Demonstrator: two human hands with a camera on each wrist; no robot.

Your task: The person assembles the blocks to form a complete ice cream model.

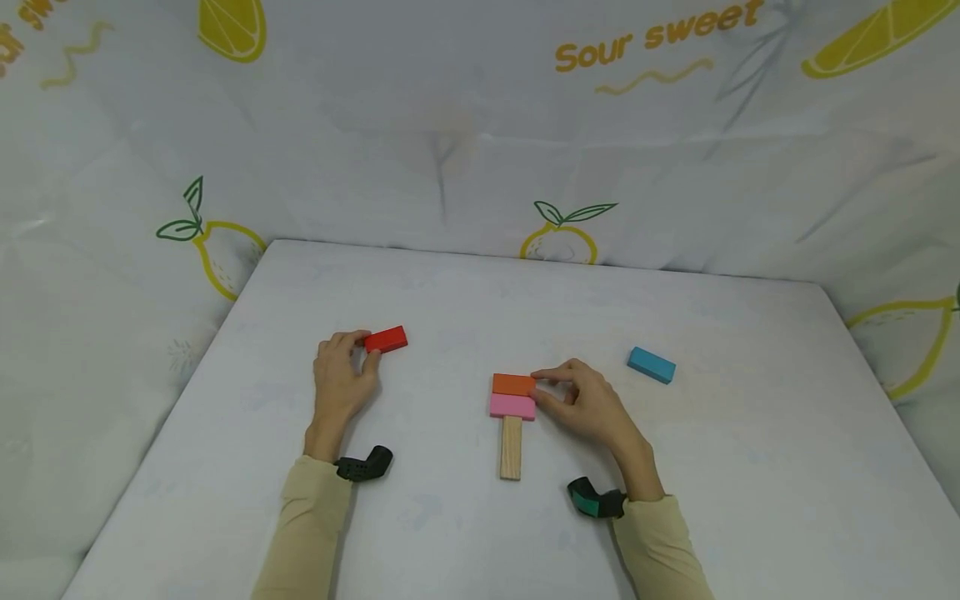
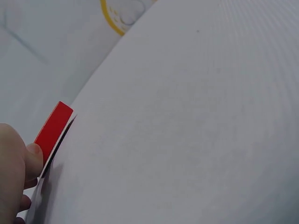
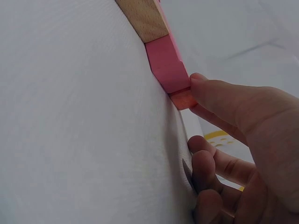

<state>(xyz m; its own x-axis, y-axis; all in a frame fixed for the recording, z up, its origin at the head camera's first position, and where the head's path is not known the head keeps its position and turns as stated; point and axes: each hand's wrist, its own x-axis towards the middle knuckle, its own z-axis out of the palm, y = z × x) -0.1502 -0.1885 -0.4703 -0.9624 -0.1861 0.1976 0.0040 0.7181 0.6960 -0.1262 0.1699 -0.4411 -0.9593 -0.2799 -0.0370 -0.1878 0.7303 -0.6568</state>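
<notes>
On the left of the table, my left hand [image 1: 343,379] pinches the left end of a red block [image 1: 387,339]; the left wrist view shows the thumb on the red block [image 2: 54,128]. My right hand [image 1: 592,404] holds the right end of an orange block [image 1: 513,384] between thumb and finger. That orange block lies flat against the far side of a pink block [image 1: 513,406]. Below the pink one, a plain wooden block [image 1: 511,448] points toward the near edge, its end touching the pink. The right wrist view shows fingertips at the orange block [image 3: 183,99].
A blue block [image 1: 652,365] lies on the white table [image 1: 450,533], beyond and to the right of my right hand. Behind the table hangs a pale cloth [image 1: 337,167] printed with lemons. Each wrist carries a black strap mount.
</notes>
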